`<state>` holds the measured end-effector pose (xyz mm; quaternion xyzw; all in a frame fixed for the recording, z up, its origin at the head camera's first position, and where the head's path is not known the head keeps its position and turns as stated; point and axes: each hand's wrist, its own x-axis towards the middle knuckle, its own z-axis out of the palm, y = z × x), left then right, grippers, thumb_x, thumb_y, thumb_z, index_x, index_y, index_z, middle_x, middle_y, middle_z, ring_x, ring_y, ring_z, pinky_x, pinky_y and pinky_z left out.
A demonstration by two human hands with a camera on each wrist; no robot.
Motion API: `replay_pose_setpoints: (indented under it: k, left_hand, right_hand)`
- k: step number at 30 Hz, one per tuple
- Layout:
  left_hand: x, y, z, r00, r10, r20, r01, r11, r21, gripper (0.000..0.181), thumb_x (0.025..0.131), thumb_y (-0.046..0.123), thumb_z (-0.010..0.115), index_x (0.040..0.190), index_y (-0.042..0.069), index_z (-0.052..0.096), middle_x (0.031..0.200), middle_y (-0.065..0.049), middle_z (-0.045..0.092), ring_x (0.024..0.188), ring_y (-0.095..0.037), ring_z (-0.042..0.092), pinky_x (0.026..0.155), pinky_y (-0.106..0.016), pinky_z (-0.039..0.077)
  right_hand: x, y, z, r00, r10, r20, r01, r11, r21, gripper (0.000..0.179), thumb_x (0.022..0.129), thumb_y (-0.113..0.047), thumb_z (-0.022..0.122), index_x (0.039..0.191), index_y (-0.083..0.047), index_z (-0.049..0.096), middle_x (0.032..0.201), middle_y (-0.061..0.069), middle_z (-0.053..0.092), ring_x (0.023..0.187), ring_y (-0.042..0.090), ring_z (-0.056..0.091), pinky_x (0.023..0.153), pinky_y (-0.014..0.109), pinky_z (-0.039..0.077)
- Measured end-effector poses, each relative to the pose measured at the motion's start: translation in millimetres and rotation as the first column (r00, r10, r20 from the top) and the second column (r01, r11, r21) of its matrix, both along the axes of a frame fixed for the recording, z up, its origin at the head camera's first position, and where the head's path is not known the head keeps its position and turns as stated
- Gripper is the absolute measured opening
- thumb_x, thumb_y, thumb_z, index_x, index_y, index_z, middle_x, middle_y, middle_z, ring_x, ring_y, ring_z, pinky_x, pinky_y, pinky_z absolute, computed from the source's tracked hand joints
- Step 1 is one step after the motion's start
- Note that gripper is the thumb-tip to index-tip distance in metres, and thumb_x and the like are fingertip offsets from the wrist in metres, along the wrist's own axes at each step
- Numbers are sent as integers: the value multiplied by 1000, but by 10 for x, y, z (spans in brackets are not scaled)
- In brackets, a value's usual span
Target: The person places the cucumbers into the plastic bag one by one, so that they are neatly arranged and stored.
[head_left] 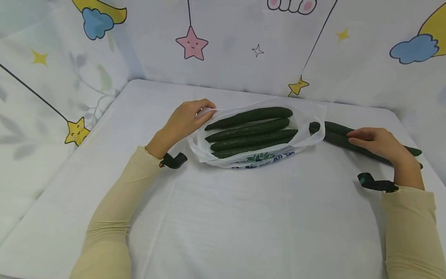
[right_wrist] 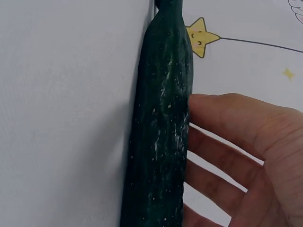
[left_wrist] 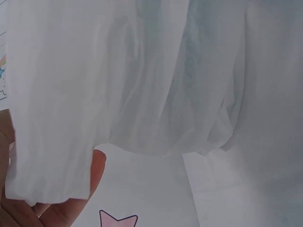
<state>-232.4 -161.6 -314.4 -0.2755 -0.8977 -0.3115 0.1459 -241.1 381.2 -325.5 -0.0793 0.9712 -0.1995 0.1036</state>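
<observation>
Several dark green cucumbers lie side by side in a white plastic bag with green and blue print, whose mouth faces up. My left hand pinches the bag's left handle between thumb and fingers. To the right of the bag, two more cucumbers lie next to each other on the table, their left ends overlapped by the bag's right handle. My right hand grips the farther of these, its thumb against the nearer cucumber; the fingertips are hidden behind it.
A white cloth covers the table. Behind it hangs a white curtain printed with stars, clouds and moons. Dark wrist cameras are strapped to both wrists, over which beige sleeves reach.
</observation>
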Motion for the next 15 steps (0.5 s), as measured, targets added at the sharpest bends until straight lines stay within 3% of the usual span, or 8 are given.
replay_pose_setpoints:
  k: [7, 15]
  left_hand:
    - [0, 2, 1, 1000, 1, 19, -1, 1000, 3, 20, 98, 20, 61, 109, 6, 69, 102, -8, 71, 77, -23, 55, 74, -37, 44]
    - [7, 14, 5, 1000, -4, 30, 4, 1000, 1, 20, 98, 20, 61, 110, 6, 69, 103, -8, 72, 77, -22, 56, 75, -37, 45]
  right_hand:
    - [-11, 64, -37, 999, 7, 51, -7, 1000, -2, 59, 95, -40, 62, 135, 1, 50, 138, 35, 44, 125, 49, 40, 97, 64, 31]
    - [-16, 121, -92, 996, 46, 82, -46, 999, 4, 63, 89, -29, 72, 137, 2, 46, 141, 36, 37, 129, 53, 30, 98, 69, 26]
